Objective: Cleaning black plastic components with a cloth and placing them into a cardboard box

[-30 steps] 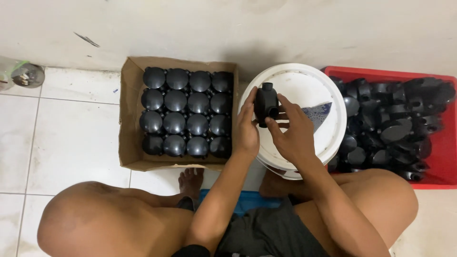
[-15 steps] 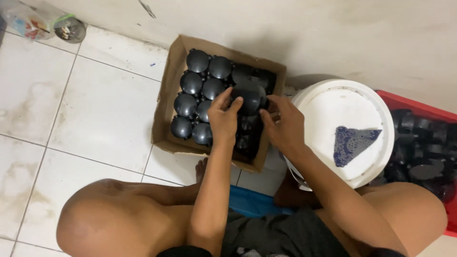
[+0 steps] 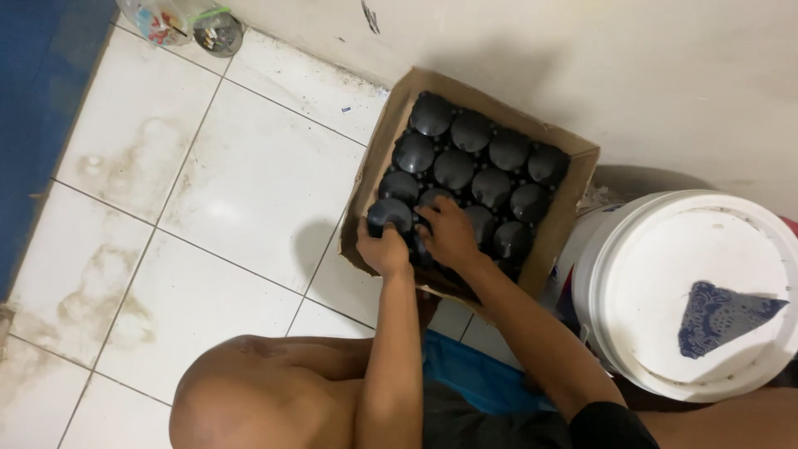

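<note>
Both hands, left hand and right hand, fingers curled around one glossy black domed part inside cardboard box.

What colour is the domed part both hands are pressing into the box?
Glossy black domed part, like the others in the cardboard box; the head view shows it clearly.

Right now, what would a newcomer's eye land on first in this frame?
First, the cardboard box against the wall, packed with rows of round black plastic parts. Both hands work at its near left corner: the left hand grips one black part while the right hand presses down beside it. To the right stands a white bucket whose lid carries a blue patterned cloth.
</note>
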